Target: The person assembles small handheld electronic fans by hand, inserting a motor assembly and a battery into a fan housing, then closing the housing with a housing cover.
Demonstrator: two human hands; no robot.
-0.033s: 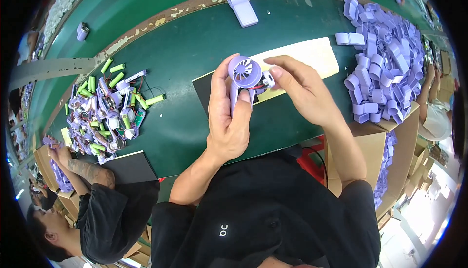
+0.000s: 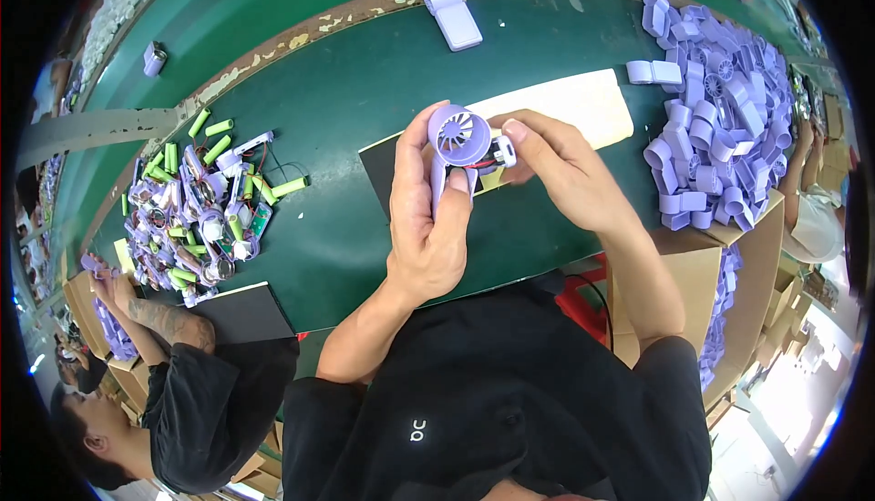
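Over the mat, my left hand (image 2: 427,237) is closed around a purple handheld fan housing (image 2: 460,156). Its round end faces up and shows radial vanes inside. A small white-and-dark part (image 2: 500,151) with red and black wires sticks out on the housing's right side. Thumb and fingers of my right hand (image 2: 570,168) close on that part; some of those fingertips are hidden behind it. Below my hands lie a black mat (image 2: 381,165) and a pale yellow sheet (image 2: 583,104).
A heap of purple housings (image 2: 715,118) covers the right end of the table. At left lie green battery cells and wired assemblies (image 2: 196,218). One finished-looking purple casing (image 2: 454,18) rests by the far edge. A cardboard box (image 2: 670,278) stands at right; a co-worker (image 2: 196,410) sits at left.
My right hand has shifted slightly left, and its fingers have curled in behind the small wired part. The left hand and the housing stay nearly still.
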